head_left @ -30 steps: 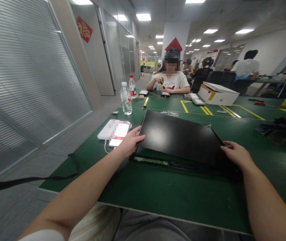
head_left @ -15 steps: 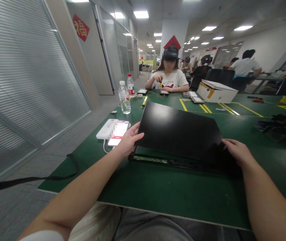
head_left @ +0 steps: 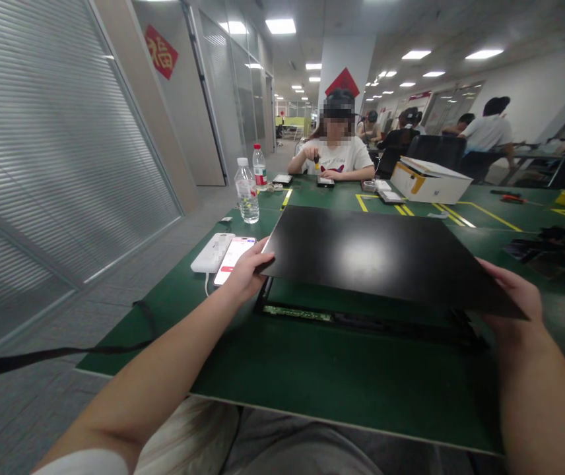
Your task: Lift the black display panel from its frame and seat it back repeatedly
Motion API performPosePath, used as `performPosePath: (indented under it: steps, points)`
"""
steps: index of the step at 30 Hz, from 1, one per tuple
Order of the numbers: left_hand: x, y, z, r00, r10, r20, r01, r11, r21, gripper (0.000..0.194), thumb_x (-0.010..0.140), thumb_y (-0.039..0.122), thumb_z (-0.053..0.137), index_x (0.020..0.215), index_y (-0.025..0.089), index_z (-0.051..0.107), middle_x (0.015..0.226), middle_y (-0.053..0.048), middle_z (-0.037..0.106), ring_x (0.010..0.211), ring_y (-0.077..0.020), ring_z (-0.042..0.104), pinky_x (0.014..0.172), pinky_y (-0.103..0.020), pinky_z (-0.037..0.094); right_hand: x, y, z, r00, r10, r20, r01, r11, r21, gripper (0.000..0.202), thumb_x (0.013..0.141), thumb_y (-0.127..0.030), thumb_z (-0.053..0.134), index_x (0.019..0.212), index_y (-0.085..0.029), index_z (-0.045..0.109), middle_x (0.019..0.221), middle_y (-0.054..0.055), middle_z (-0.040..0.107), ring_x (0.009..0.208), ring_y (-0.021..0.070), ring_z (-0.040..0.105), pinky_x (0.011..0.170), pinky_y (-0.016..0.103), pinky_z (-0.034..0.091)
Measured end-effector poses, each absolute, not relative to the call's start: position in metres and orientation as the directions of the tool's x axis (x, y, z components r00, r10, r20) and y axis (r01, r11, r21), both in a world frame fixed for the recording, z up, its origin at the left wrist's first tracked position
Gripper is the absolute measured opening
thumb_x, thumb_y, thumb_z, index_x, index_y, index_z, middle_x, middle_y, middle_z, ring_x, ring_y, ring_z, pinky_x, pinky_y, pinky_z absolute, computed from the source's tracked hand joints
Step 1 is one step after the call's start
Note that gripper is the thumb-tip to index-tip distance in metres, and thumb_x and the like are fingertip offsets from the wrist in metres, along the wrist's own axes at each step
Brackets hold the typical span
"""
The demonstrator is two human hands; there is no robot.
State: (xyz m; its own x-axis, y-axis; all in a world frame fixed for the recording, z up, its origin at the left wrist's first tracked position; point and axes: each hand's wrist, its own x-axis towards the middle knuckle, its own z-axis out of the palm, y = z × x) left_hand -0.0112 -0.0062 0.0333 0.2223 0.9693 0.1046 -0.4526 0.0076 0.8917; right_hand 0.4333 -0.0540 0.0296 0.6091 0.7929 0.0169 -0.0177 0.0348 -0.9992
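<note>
A glossy black display panel (head_left: 362,254) is held level above the table, a ceiling light reflecting in its middle. My left hand (head_left: 250,270) grips its left edge, thumb on top and fingers underneath. At the right edge, my right hand (head_left: 515,297) holds it from below, with most fingers hidden by the panel. Under the panel lies a thin black frame (head_left: 401,328) on the green table (head_left: 342,382). A green circuit strip (head_left: 297,313) shows along the frame's near side; its far side is covered by the panel.
Left of the panel lie a lit phone (head_left: 235,259) and a white power bank (head_left: 212,254) with a cable. Two bottles (head_left: 247,198) stand behind them. Across the table a person (head_left: 334,155) works on a small device. A white box (head_left: 431,181) and dark parts (head_left: 554,244) are to the right.
The panel has risen off the frame on the right and tilted flatter, uncovering more of the frame. My right hand has moved right and now supports the panel from beneath.
</note>
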Motion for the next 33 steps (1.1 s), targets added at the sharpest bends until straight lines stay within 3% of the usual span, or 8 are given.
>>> performPosePath:
  steps: [4, 7, 14, 19, 24, 27, 30, 33]
  points:
    - [-0.006, -0.01, 0.029, 0.298, 0.953, 0.054, -0.444, 0.089, 0.892, 0.062, 0.07, 0.018, 0.075, 0.13, 0.02, 0.063, 0.118, -0.008, 0.073, 0.103, -0.0271, 0.069, 0.086, -0.035, 0.055, 0.421, -0.065, 0.04, 0.513, 0.852, 0.107, -0.12, 0.194, -0.974, 0.06, 0.085, -0.058, 0.036, 0.125, -0.022, 0.064, 0.141, 0.011, 0.056, 0.119, 0.0327, 0.059, 0.085, 0.04, 0.053]
    - [-0.006, -0.01, 0.025, 0.322, 0.947, 0.023, -0.433, 0.126, 0.893, 0.06, 0.072, 0.019, 0.075, 0.131, 0.02, 0.063, 0.116, -0.009, 0.073, 0.101, -0.0267, 0.07, 0.083, -0.034, 0.056, 0.416, -0.069, 0.044, 0.514, 0.857, 0.038, -0.181, 0.152, -0.972, 0.06, 0.086, -0.055, 0.036, 0.129, -0.023, 0.063, 0.148, 0.01, 0.049, 0.13, 0.0345, 0.05, 0.087, 0.041, 0.051]
    - [-0.004, -0.008, 0.022, 0.284, 0.957, -0.059, -0.393, 0.173, 0.903, 0.045, 0.072, 0.014, 0.075, 0.117, 0.014, 0.07, 0.111, -0.012, 0.075, 0.098, -0.0233, 0.071, 0.083, -0.03, 0.056, 0.422, -0.061, 0.038, 0.571, 0.821, 0.003, -0.196, 0.14, -0.97, 0.04, 0.077, -0.04, 0.045, 0.102, -0.018, 0.068, 0.116, 0.014, 0.067, 0.121, 0.0322, 0.056, 0.09, 0.041, 0.05]
    - [-0.002, -0.01, 0.017, 0.244, 0.958, -0.147, -0.234, 0.205, 0.95, 0.046, 0.075, 0.026, 0.078, 0.119, 0.018, 0.068, 0.119, -0.013, 0.072, 0.114, -0.029, 0.066, 0.097, -0.04, 0.051, 0.431, -0.056, 0.032, 0.697, 0.712, 0.085, -0.091, 0.205, -0.975, 0.015, 0.07, -0.037, 0.045, 0.071, -0.023, 0.049, 0.097, 0.012, 0.066, 0.109, 0.03, 0.061, 0.089, 0.04, 0.051]
    - [-0.002, -0.012, 0.008, 0.169, 0.985, 0.027, 0.05, -0.036, 0.998, 0.073, 0.074, 0.033, 0.08, 0.139, 0.019, 0.051, 0.147, -0.018, 0.051, 0.138, -0.0339, 0.046, 0.114, -0.048, 0.032, 0.428, -0.056, 0.036, 0.774, 0.625, 0.104, -0.167, 0.36, -0.918, 0.012, 0.061, -0.032, 0.049, 0.07, -0.024, 0.049, 0.087, 0.009, 0.065, 0.1, 0.0271, 0.062, 0.089, 0.036, 0.05]
    - [-0.002, -0.017, 0.008, 0.195, 0.965, 0.175, 0.251, -0.222, 0.942, 0.076, 0.072, 0.038, 0.08, 0.14, 0.021, 0.051, 0.153, -0.016, 0.044, 0.144, -0.034, 0.036, 0.12, -0.048, 0.021, 0.425, -0.055, 0.038, 0.753, 0.631, 0.185, -0.052, 0.337, -0.94, 0.034, 0.065, -0.038, 0.039, 0.087, -0.021, 0.058, 0.091, 0.012, 0.065, 0.096, 0.0321, 0.064, 0.082, 0.044, 0.052]
    - [-0.002, -0.021, 0.01, 0.286, 0.927, 0.242, 0.361, -0.338, 0.869, 0.071, 0.073, 0.041, 0.079, 0.137, 0.022, 0.054, 0.151, -0.015, 0.046, 0.143, -0.0342, 0.036, 0.12, -0.047, 0.021, 0.427, -0.052, 0.038, 0.784, 0.577, 0.229, 0.059, 0.297, -0.953, 0.055, 0.067, -0.04, 0.031, 0.109, -0.018, 0.058, 0.093, 0.014, 0.064, 0.088, 0.0349, 0.065, 0.074, 0.049, 0.052]
    - [-0.001, -0.023, 0.01, 0.376, 0.892, 0.25, 0.438, -0.409, 0.8, 0.07, 0.076, 0.044, 0.075, 0.139, 0.021, 0.054, 0.15, -0.016, 0.047, 0.142, -0.0352, 0.036, 0.119, -0.048, 0.024, 0.433, -0.048, 0.035, 0.832, 0.496, 0.247, 0.05, 0.376, -0.925, 0.058, 0.065, -0.039, 0.032, 0.116, -0.02, 0.053, 0.093, 0.013, 0.063, 0.084, 0.033, 0.065, 0.069, 0.047, 0.053]
